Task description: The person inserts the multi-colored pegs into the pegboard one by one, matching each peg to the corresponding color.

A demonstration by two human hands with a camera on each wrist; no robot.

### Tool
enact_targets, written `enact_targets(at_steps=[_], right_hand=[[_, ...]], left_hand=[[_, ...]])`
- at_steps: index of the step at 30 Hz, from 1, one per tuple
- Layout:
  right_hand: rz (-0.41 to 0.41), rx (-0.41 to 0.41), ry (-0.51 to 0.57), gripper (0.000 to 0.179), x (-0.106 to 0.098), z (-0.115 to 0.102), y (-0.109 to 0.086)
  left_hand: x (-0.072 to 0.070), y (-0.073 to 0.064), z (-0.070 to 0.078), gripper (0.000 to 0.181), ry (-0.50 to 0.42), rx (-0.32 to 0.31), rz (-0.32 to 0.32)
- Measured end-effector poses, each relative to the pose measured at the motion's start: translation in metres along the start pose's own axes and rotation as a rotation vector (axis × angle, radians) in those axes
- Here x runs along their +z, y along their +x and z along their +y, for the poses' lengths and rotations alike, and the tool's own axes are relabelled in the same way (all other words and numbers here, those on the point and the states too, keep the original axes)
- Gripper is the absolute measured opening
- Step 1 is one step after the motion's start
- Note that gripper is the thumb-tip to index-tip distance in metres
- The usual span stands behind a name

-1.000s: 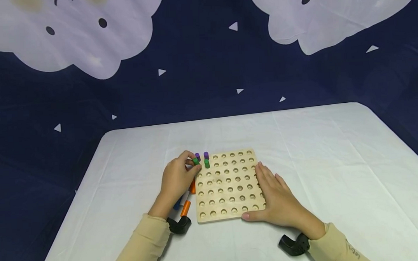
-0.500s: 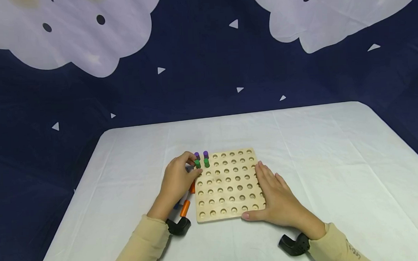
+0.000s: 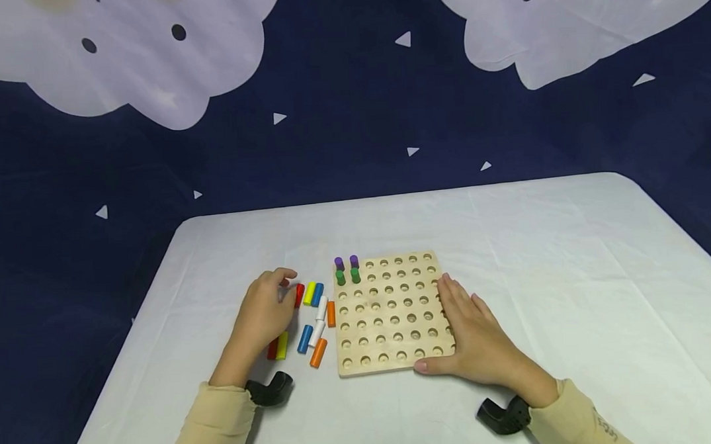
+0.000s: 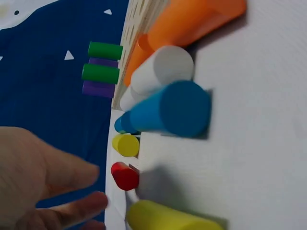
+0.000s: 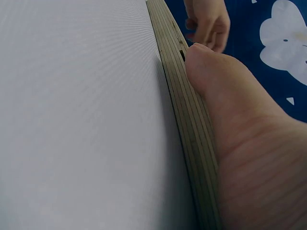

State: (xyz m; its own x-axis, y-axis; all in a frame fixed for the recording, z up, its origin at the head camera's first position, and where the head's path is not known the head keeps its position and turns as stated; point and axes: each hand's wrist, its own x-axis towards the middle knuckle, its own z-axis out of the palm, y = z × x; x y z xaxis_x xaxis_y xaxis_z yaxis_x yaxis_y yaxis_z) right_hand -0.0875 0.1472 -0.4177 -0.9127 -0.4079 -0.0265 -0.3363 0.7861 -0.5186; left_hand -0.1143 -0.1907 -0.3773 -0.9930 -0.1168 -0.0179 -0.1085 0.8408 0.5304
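My left hand (image 3: 260,317) hovers over the loose pegs left of the wooden pegboard (image 3: 389,348). Thumb and fingers are apart with nothing between them; the nearest peg is a red peg (image 3: 300,296), also seen as a red peg (image 4: 125,177) just past the fingertips in the left wrist view. My right hand (image 3: 477,349) lies with straight fingers along the board's right edge, its thumb at the front edge. Two purple pegs (image 3: 354,261) stand in the board's back left corner, with two green pegs (image 3: 355,275) in the row before them.
Beside the board lie a yellow peg (image 3: 309,293), blue pegs (image 3: 305,339), white pegs (image 3: 317,333) and orange pegs (image 3: 318,353). Partly under my left hand are a second yellow peg (image 3: 282,346) and a second red peg (image 3: 272,349). A white cloth (image 3: 542,260) covers the table.
My left hand has let go of a green peg, which now stands in the board, and moved left over the loose pegs, uncovering several. The right hand has stayed at the board.
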Motion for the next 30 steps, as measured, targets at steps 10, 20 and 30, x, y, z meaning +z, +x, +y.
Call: enact_targets(at_steps=[10, 20, 30], right_hand=[[0.002, 0.006, 0.012, 0.142, 0.001, 0.001, -0.002], [-0.003, 0.002, 0.010, 0.142, 0.002, 0.001, -0.001], [-0.002, -0.002, 0.001, 0.142, 0.001, 0.001, 0.000]], left_hand=[[0.008, -0.001, -0.001, 0.045, 0.101, -0.044, -0.095], [0.014, 0.000, -0.003, 0.036, 0.129, -0.008, -0.018], [0.011, -0.010, 0.012, 0.034, -0.028, 0.035, 0.058]])
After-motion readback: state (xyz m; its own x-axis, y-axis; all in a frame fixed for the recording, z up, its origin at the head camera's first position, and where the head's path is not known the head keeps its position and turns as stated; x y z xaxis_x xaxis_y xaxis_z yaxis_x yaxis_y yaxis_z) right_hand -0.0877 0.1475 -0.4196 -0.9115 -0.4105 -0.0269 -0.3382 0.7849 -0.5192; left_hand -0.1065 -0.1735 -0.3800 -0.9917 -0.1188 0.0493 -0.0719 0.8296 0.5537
